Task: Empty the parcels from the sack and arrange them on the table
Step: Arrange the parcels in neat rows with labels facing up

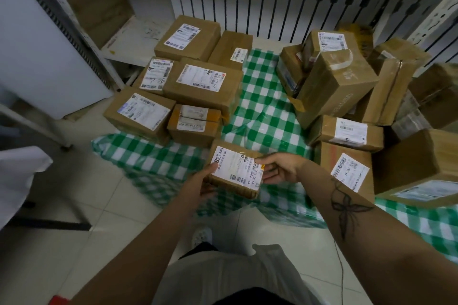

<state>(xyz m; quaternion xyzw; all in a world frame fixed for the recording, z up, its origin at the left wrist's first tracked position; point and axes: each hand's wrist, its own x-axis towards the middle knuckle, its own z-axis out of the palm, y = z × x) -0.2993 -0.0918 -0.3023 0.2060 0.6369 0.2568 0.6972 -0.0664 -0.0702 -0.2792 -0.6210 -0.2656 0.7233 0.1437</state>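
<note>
A tattooed right forearm (366,235) and a bare left forearm (148,242) reach forward. A green checked cloth (267,111) spreads ahead, with a loose heap of parcels (342,91) on its right and a tidy cluster of parcels (195,79) on its left. Over the cloth's near edge, the left hand (198,187) and right hand (281,168) grip a small labelled parcel (235,168) by its ends, thumbs on top.

Both bare arms reach forward and the forearms converge. The left hand (198,187) grips one end of a small box (235,168), thumb on top and the rest curled beneath. The right hand (280,168) pinches the other end, thumb above and fingers (271,177) under the edge. A dark tattoo (347,208) marks the right forearm.
</note>
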